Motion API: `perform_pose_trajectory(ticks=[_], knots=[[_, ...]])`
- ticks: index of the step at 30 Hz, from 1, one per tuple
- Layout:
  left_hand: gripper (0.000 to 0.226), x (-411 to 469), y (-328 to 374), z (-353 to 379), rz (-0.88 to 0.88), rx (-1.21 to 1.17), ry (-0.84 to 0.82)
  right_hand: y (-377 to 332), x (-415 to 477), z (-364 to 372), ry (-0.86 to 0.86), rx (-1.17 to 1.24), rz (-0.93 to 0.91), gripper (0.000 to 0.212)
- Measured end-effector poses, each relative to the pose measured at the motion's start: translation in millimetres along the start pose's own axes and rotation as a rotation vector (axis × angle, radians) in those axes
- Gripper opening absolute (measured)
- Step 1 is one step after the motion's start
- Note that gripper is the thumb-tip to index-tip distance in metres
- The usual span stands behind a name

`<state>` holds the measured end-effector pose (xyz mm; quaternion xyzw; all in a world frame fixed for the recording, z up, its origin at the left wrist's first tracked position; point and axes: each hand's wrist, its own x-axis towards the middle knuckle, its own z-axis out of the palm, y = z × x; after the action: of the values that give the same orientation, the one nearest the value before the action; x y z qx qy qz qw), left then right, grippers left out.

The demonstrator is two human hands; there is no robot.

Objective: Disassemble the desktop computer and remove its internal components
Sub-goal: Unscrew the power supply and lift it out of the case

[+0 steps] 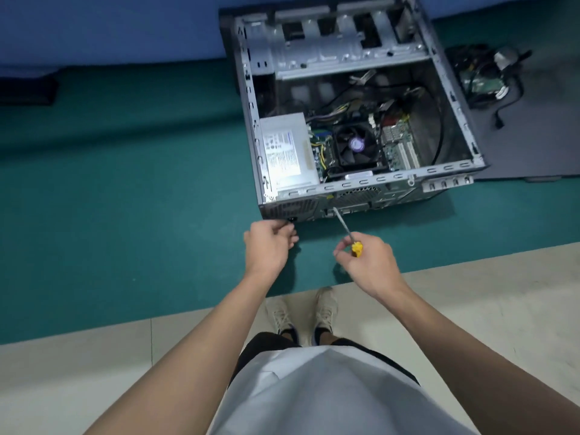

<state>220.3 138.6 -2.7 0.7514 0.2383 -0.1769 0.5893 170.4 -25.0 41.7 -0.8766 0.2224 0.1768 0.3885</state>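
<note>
The case [376, 181] lies open side up on the mat [125, 183], rear panel toward the person. The right hand [367, 262] grips the screwdriver [343, 226] by its handle, tip at the rear panel near the PSU [287, 149]. The left hand [266, 246] curls at the case's near corner; whether it pinches anything is unclear. The tip should seat square before turning, with the left hand steadying the case.
</note>
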Motion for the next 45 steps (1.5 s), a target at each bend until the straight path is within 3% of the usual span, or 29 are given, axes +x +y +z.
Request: perform_pose_trajectory(ticks=[2, 5, 10, 15, 19, 22, 25, 29, 36, 40, 45], knots=[[0.023, -10.3, 17.0, 1.9, 0.171, 0.132, -0.082, -13.1, 0.2, -18.1, 0.063, 0.087, -0.068, 0.008], [0.018, -24.8, 47.8, 4.9, 0.449, 0.328, -0.192, -35.5, 0.8, -39.3, 0.123, 0.202, -0.139, 0.008], [0.017, -39.0, 97.3, 11.5, 0.858, 0.571, -0.205, -58.5, 3.8, -60.7, 0.181, 0.336, -0.173, 0.010], [0.016, -33.8, 130.7, 29.0, 1.067, 0.762, -0.305, -56.2, 14.2, -90.8, 0.204, 0.431, -0.116, 0.011], [0.016, -26.0, 153.4, 58.1, 1.125, 0.783, -0.366, -48.2, 28.2, -125.3, 0.254, 0.408, -0.118, 0.011], [0.032, -9.8, 173.8, 89.7, 1.069, 0.795, -0.302, -33.6, 49.4, -159.4, 0.341, 0.425, -0.114, 0.009], [0.074, 19.2, 196.0, 126.3, 0.807, 1.028, -0.243, -14.9, 85.2, -198.3, 0.366, 0.425, -0.104, 0.010], [0.102, 63.4, 225.6, 172.3, 0.492, 1.216, -0.222, 8.0, 146.0, -239.3, 0.339, 0.327, -0.075, 0.017], [0.115, 101.1, 262.4, 212.5, 0.195, 1.305, -0.207, 27.5, 253.9, -271.1, 0.227, 0.080, -0.062, 0.016], [0.120, 107.7, 270.9, 214.0, 0.139, 1.342, -0.249, 26.3, 306.4, -267.5, 0.188, -0.048, -0.082, 0.011], [0.120, 108.8, 271.8, 215.5, 0.110, 1.340, -0.288, 16.8, 352.6, -246.6, 0.098, -0.087, -0.097, 0.020]])
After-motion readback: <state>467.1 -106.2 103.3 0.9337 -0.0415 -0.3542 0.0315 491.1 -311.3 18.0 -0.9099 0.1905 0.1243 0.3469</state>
